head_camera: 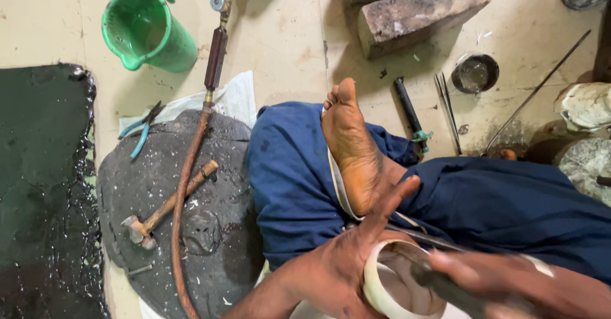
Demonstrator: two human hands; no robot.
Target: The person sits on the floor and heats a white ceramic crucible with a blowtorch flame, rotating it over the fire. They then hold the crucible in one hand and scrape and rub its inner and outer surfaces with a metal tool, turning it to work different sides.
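We record the left hand (334, 271) at the bottom centre of the head view, its fingers wrapped around the outside of a cream-white ring-shaped bangle (382, 287); the grip is closed on the rim, with the forefinger stretched up toward the sole of the bare foot (353, 147). The bangle sits low in the frame, just below the foot and over the blue cloth (293, 185) that covers the crossed legs.

The right hand (509, 284) comes in from the lower right and is blurred. It appears clasped around a dark, slim tool (439, 284) whose end lies inside the ring's opening; we cannot tell the tool's kind.

To the left, a dark rounded slab (153, 185) lies on the floor (286, 32). On it we note a hammer with a wooden handle (168, 207) and a reddish hose (184, 211) running up to a brass torch fitting (216, 55). Blue-handled pliers (143, 131) lie at the slab's upper edge, partly on a white sheet (235, 96). A green plastic jug (146, 32) stands near the top left. A black, wet-looking mat (41, 191) fills the left edge.

Beyond the foot lie two bricks (420, 10), a dark-handled tool (407, 112), thin tweezers (449, 109), a small metal bowl (474, 72) and a long thin rod (538, 90).
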